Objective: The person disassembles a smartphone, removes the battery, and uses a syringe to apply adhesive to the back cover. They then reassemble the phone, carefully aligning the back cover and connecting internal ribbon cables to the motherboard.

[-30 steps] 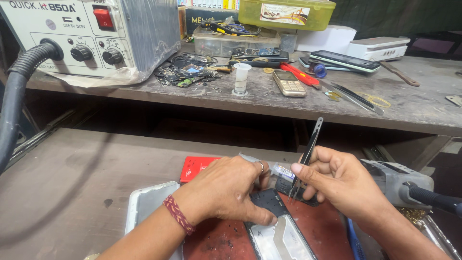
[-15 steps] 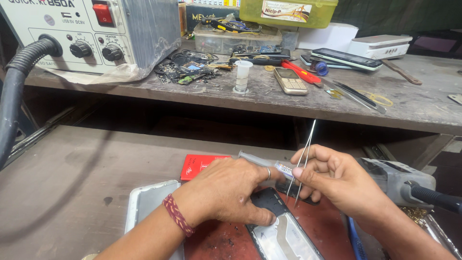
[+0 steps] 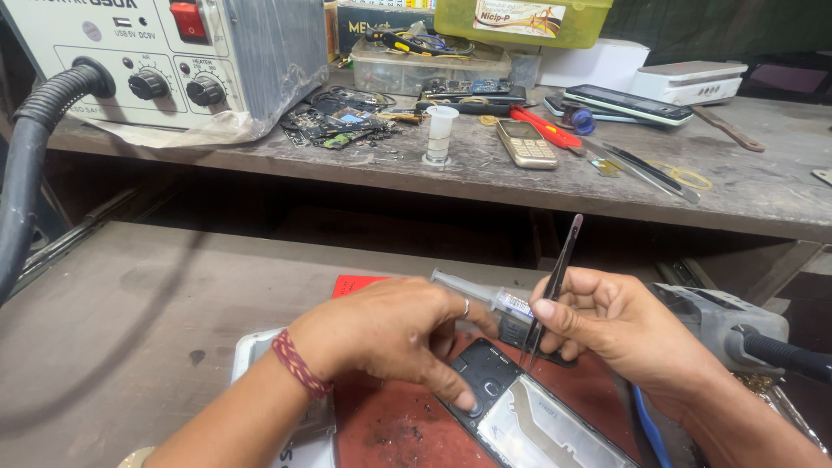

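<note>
Opened phone: dark keypad frame with a pale metal inner plate, lying at a slant on the red work mat, in front of the person at the near edge of the lower bench. Position on the mat unchanged from a second ago.

Tweezers: thin dark metal, matte, tips down at the phone's upper edge. Shaft was tilted well right a second ago; now it stands steeper, nearly upright, free end a little higher.

Right hand: thumb and fingers pinched on the tweezers' lower half, just right of the phone's top.

Left hand: fingers curled, thumb tip pressed flat on the phone's keypad end; posture unchanged. Ring on one finger, red woven band at the wrist.

Clear plastic syringe: lies just behind the phone, between the two hands; which hand steadies it, cannot tell.

Behind the phone, on the raised wooden shelf: grey metal hot-air station with black ribbed hose, left; gold keypad phone, centre.
</note>
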